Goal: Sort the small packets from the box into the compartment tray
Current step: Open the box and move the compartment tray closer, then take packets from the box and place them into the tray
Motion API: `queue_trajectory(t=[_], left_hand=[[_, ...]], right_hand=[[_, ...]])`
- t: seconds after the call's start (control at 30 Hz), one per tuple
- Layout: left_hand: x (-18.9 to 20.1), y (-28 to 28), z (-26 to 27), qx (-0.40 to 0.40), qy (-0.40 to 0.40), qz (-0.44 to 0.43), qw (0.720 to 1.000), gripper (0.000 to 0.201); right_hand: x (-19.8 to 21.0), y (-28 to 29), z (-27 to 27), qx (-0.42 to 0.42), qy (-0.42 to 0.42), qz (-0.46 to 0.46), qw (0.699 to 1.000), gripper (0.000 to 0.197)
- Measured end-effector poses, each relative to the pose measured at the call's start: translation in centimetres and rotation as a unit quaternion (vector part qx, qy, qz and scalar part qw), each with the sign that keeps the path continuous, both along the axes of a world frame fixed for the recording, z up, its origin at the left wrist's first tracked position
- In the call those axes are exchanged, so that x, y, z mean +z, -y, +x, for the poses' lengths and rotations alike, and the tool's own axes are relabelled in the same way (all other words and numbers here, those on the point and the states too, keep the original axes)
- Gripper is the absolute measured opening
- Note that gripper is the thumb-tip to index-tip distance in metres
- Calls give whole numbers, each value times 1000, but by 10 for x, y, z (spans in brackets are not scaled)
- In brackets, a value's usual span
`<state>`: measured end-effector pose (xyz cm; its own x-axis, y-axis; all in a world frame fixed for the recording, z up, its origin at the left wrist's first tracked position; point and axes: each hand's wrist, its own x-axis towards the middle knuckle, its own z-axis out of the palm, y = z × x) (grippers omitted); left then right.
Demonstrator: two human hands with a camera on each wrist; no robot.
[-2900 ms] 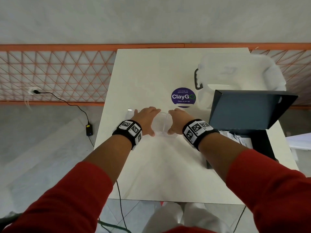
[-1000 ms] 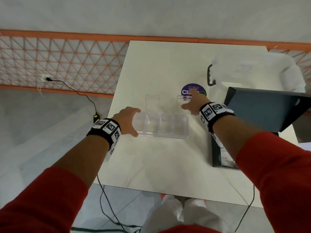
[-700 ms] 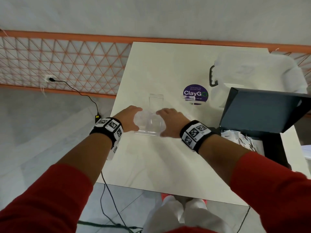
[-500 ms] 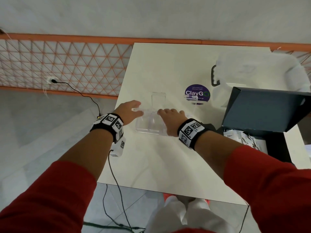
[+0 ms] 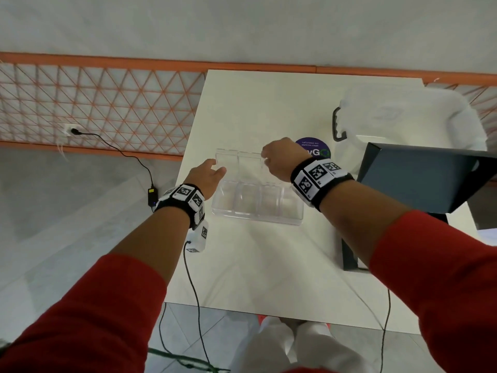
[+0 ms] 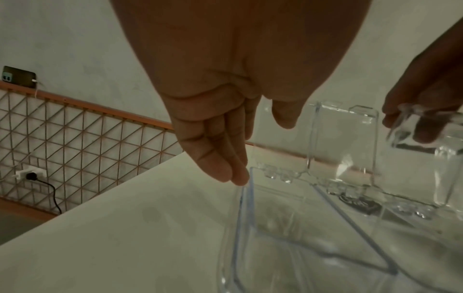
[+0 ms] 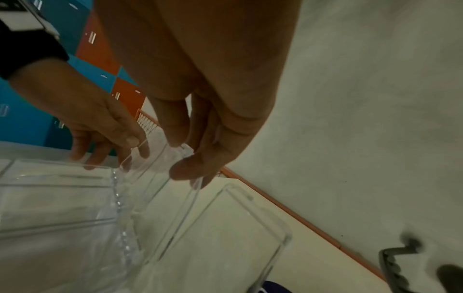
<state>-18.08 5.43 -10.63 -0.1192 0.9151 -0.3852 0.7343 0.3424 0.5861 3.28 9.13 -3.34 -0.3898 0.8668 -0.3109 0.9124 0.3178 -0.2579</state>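
Observation:
A clear compartment tray lies on the white table, with several hinged lids. Two lids stand upright at its far left. My left hand is at the tray's left end: straight fingers touch the rim and the thumb lies against the leftmost lid. My right hand pinches the edge of another lid between thumb and fingers, tilted up off its compartment. The black box stands open on the right. My right arm hides its inside, so no packets show.
A translucent storage bin with a black handle sits at the far right, behind the box. A purple round sticker lies just beyond the tray. The table's left edge runs close to my left wrist. Cables hang over the near edge.
Half a second ago both hands lay low over the tray with one lid up. Now two lids stand upright and my right hand has risen with a third lid pinched.

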Motion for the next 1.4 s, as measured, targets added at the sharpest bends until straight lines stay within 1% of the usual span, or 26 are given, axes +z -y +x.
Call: queue_trajectory(t=[0.1,0.17,0.23,0.3,0.37,0.47,0.53,0.6,0.67,0.77,0.83,0.9,0.93,1.0,1.07,1.1,1.13,1.2,1.23,1.27,1.3,1.33,1.37,1.4], left_hand=[[-1,6,-2,-10,-26,2,1000,56],[-2,13,1,-1,-49,19,999,60],[-2,24,7,22,-65,51,996,60],[-1,36,16,20,-102,100,990,53],[-2,47,27,-31,-145,140,979,44],[-3,59,48,-152,-178,162,959,36],[-8,68,66,-239,-180,152,942,40],[-15,75,84,-301,-198,129,924,49],[-21,79,99,-309,-233,107,916,54],[-24,82,120,-269,-292,91,913,54],[-21,84,138,-236,-275,127,923,51],[-17,87,163,-232,-216,169,933,47],[-15,89,178,-247,-183,183,934,47],[-12,93,212,-302,-127,198,924,50],[-9,96,244,-353,-93,197,910,60],[-8,96,258,-368,-88,185,907,68],[-9,96,270,-375,-88,164,908,77],[-10,97,286,-372,-80,105,919,94],[-11,98,291,-365,-70,80,925,100],[-12,99,294,-360,-62,64,929,104],[-14,100,294,-357,-60,56,930,107],[-15,102,294,-357,-65,51,930,109],[-16,104,293,-358,-75,47,929,110],[-18,106,291,-359,-84,43,929,110]], right_hand=[[-1,-5,2,-18,19,20,999,30],[-3,-6,4,-18,30,29,999,30],[-4,-5,7,-18,34,27,999,31],[-5,-3,12,-19,21,24,999,33],[-4,3,20,-24,-1,29,999,33],[0,12,42,-42,-42,57,997,33],[6,16,64,-48,-66,85,993,35],[15,20,91,-64,-90,76,991,35],[21,26,122,-74,-99,60,990,28],[26,45,172,-90,-122,3,988,19],[25,60,201,-94,-148,-31,984,14],[23,74,226,-113,-193,-51,973,15],[21,79,237,-123,-208,-64,968,18],[15,89,259,-135,-206,-99,964,19],[7,95,278,-148,-156,-126,968,12],[2,97,286,-152,-113,-132,973,12],[-2,99,292,-151,-58,-142,977,18],[-15,102,301,-145,50,-171,973,31],[-23,103,304,-148,82,-176,970,33],[-30,103,307,-173,86,-187,963,31],[-38,103,308,-207,70,-201,955,28],[-48,103,309,-239,46,-211,947,31],[-58,103,310,-262,29,-221,939,47],[-68,103,309,-280,11,-229,932,71]])
